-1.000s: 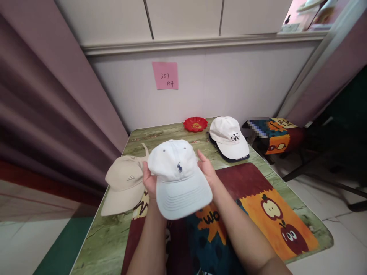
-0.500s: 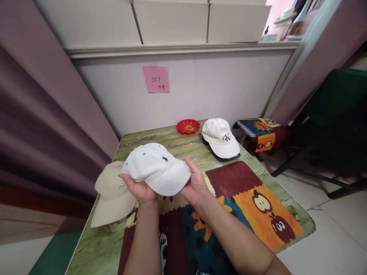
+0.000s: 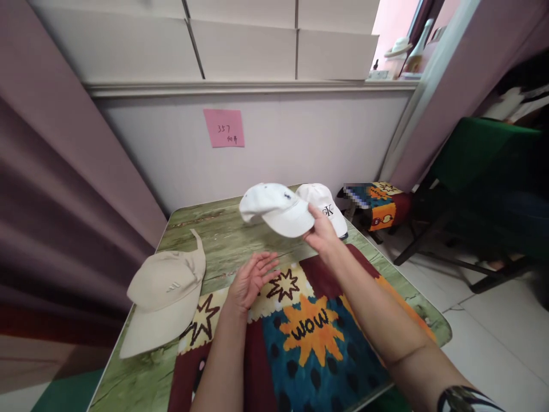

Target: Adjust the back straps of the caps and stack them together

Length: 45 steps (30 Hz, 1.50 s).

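Note:
A pale blue-white cap with a small dark logo is held up by its brim in my right hand, over the back of the table. Behind it, a white cap with black letters is partly covered; a dark edge shows beneath its brim. My left hand is empty, its fingers apart, above the patterned mat. A beige cap lies at the table's left side, its strap stretching toward the back.
The green wood-look table stands against a white wall bearing a pink note. A purple curtain hangs at left. Right of the table are a small stool with a patterned cover and a green chair.
My right hand has moved the pale cap right and back, near the white cap. My left hand has let go of it. The red dish is now hidden from view.

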Tool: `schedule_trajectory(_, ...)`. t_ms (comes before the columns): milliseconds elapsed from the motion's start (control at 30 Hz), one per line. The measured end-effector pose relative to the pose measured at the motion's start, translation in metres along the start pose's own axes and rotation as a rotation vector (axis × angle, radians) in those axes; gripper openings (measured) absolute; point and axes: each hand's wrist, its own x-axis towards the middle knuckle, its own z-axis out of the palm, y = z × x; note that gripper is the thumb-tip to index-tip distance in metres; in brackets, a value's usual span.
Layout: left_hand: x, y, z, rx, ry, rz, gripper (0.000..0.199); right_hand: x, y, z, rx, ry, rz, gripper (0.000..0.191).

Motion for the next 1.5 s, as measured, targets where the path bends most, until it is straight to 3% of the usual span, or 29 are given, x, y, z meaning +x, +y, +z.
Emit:
schedule_trajectory(133,0.003,-0.002,-0.003,0.056,0.146,0.019,0.022,0.040,-0.052,0.001,0.068,-0.115,-0.179,0.024)
schedule_trajectory(233,0.005,-0.001,-0.006,0.055,0.180,0.028,0.024,0.065,-0.073,-0.022,0.094,-0.074,-0.245,0.023)
schedule_trajectory(433,0.009,-0.003,-0.012,0.048,0.214,0.022,0.023,0.093,-0.063,-0.096,-0.051,0.159,-0.254,0.023)
schedule_trajectory(567,0.010,-0.004,-0.015,0.047,0.269,0.021,0.020,0.095,-0.050,-0.119,-0.061,0.188,-0.226,0.019)
schedule_trajectory(767,0.010,-0.002,-0.017,0.050,0.296,0.035,0.020,0.092,-0.044,-0.128,-0.113,0.206,-0.251,0.019)
schedule_trajectory(1067,0.011,-0.001,-0.022,0.048,0.319,0.049,0.017,0.086,-0.035,-0.154,-0.479,0.483,-0.420,0.019)
schedule_trajectory(1167,0.010,0.000,-0.023,0.045,0.352,0.054,0.015,0.075,-0.038,-0.166,-0.619,0.512,-0.471,0.028)
schedule_trajectory(1267,0.011,0.002,-0.026,0.032,0.397,0.049,0.015,0.062,-0.045,-0.174,-0.763,0.576,-0.567,0.050)
schedule_trajectory(1333,0.011,0.004,-0.028,0.021,0.430,0.054,0.015,0.056,-0.050,-0.172,-0.949,0.611,-0.727,0.061)
schedule_trajectory(1433,0.011,0.004,-0.028,0.010,0.463,0.060,0.014,0.059,-0.050,-0.154,-1.345,0.534,-0.972,0.070)
schedule_trajectory(1500,0.011,0.004,-0.028,0.006,0.467,0.056,0.014,0.066,-0.044,-0.140,-1.506,0.454,-0.980,0.077)
